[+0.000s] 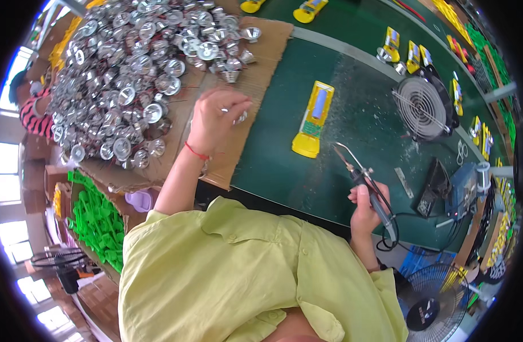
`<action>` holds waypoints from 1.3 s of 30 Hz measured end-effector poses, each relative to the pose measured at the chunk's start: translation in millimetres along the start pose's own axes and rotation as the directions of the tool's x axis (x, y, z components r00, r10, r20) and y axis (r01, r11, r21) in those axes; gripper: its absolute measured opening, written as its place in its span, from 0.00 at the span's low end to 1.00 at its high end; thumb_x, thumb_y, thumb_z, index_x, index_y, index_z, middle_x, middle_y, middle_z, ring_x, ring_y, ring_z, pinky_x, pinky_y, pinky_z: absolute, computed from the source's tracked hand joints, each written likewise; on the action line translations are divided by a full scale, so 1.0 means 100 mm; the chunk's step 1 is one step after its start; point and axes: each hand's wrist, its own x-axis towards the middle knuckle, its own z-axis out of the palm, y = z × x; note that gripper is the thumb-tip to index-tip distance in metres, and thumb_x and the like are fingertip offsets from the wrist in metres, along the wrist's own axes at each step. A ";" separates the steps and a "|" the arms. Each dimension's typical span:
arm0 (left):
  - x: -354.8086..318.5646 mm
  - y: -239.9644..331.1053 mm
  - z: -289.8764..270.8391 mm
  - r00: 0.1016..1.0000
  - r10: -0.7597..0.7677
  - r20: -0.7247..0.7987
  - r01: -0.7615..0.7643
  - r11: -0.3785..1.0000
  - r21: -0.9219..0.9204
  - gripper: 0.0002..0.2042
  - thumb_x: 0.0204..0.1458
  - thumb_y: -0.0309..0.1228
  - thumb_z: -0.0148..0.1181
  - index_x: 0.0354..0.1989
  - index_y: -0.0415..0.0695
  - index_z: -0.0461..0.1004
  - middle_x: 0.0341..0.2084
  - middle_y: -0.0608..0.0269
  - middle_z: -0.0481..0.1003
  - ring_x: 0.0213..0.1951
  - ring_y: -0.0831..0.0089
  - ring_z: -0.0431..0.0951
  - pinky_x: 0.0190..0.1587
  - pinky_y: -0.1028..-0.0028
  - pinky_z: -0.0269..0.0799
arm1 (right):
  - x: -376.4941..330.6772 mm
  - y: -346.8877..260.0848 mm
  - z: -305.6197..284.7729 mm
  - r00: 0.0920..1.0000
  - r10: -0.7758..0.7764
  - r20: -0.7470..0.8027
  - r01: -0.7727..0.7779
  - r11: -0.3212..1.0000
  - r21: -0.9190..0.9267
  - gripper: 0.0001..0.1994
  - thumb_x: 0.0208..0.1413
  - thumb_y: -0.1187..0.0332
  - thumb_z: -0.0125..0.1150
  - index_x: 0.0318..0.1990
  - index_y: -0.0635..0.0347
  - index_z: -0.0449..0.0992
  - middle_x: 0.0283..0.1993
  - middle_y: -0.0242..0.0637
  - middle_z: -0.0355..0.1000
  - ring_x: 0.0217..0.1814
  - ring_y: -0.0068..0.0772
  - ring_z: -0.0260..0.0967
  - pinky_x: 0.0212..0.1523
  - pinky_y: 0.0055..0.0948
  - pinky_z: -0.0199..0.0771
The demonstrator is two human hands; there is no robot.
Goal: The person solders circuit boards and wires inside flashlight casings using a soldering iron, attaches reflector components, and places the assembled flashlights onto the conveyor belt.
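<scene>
My left hand (214,119) is over the cardboard's right edge, its fingers pinched around a small shiny silver piece (241,118) that they mostly hide. Just behind and left of it lies a large heap of silver reflector lamp cups (139,62) with thin red wires. In my right hand (364,210) is a soldering iron (381,210), with a thin curved metal tube beside its tip; the tip points up and left. Between my hands, a yellow flashlight housing (313,119) lies on the green table, showing a blue cylindrical cell and a green circuit board. Neither hand touches it.
A round-grilled fan (422,108) stands at the right of the table (273,171). Near it are a blue soldering station (464,191), scissors (462,153) and a metal strip (404,182). More yellow housings (391,44) lie beyond a grey rail. Green parts (96,222) fill a box at left.
</scene>
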 end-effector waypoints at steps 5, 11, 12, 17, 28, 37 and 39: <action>-0.25 0.28 0.59 0.982 -0.028 0.188 0.056 0.988 -0.145 0.05 0.43 0.29 0.63 0.27 0.41 0.79 0.22 0.57 0.75 0.28 0.65 0.74 0.33 0.70 0.68 | 0.06 -0.02 0.13 0.997 -0.008 0.074 0.005 0.999 0.040 0.09 0.48 0.77 0.59 0.37 0.69 0.68 0.25 0.42 0.72 0.23 0.24 0.70 0.25 0.19 0.72; -0.29 0.32 0.77 0.977 -0.011 0.213 0.019 0.999 -0.034 0.05 0.46 0.28 0.61 0.29 0.40 0.78 0.21 0.59 0.73 0.26 0.71 0.72 0.29 0.73 0.66 | 0.15 0.04 0.21 0.992 -0.061 0.112 0.058 0.998 0.024 0.10 0.48 0.76 0.61 0.37 0.69 0.68 0.25 0.42 0.73 0.23 0.23 0.71 0.26 0.19 0.72; -0.29 0.34 0.78 0.981 -0.014 0.192 0.023 0.999 -0.045 0.06 0.46 0.29 0.61 0.28 0.40 0.78 0.22 0.60 0.72 0.26 0.71 0.71 0.29 0.74 0.66 | 0.16 0.03 0.23 0.992 -0.063 0.108 0.060 0.998 0.027 0.10 0.48 0.75 0.61 0.36 0.69 0.68 0.25 0.41 0.73 0.23 0.23 0.71 0.25 0.19 0.72; -0.28 0.34 0.88 0.981 -0.066 0.181 0.076 0.996 -0.049 0.07 0.46 0.30 0.61 0.25 0.38 0.76 0.25 0.61 0.71 0.26 0.71 0.70 0.29 0.75 0.65 | 0.20 0.10 0.28 0.989 -0.091 0.115 0.091 0.996 -0.001 0.10 0.48 0.74 0.61 0.35 0.69 0.69 0.25 0.40 0.73 0.22 0.21 0.70 0.25 0.18 0.71; -0.29 0.31 0.91 0.982 -0.103 0.156 0.112 0.992 -0.054 0.07 0.46 0.29 0.59 0.24 0.38 0.77 0.25 0.61 0.70 0.27 0.72 0.72 0.30 0.76 0.66 | 0.24 0.10 0.34 0.988 -0.060 0.142 0.059 0.998 0.013 0.09 0.50 0.75 0.58 0.36 0.70 0.68 0.25 0.41 0.71 0.22 0.23 0.68 0.24 0.20 0.72; -0.26 0.34 0.90 0.970 -0.151 0.191 0.163 0.986 -0.046 0.07 0.46 0.30 0.58 0.23 0.38 0.77 0.25 0.61 0.70 0.27 0.72 0.71 0.31 0.76 0.66 | 0.28 0.09 0.38 0.992 -0.001 0.127 -0.002 1.000 0.019 0.10 0.48 0.72 0.62 0.33 0.69 0.70 0.22 0.37 0.72 0.21 0.20 0.69 0.23 0.17 0.71; -0.25 0.32 0.90 0.965 -0.161 0.206 0.177 0.983 -0.058 0.07 0.46 0.30 0.58 0.23 0.39 0.77 0.25 0.61 0.70 0.27 0.72 0.71 0.31 0.76 0.66 | 0.27 0.07 0.38 0.993 0.001 0.121 -0.003 1.000 0.018 0.09 0.48 0.73 0.62 0.33 0.69 0.70 0.23 0.38 0.72 0.21 0.20 0.69 0.23 0.18 0.71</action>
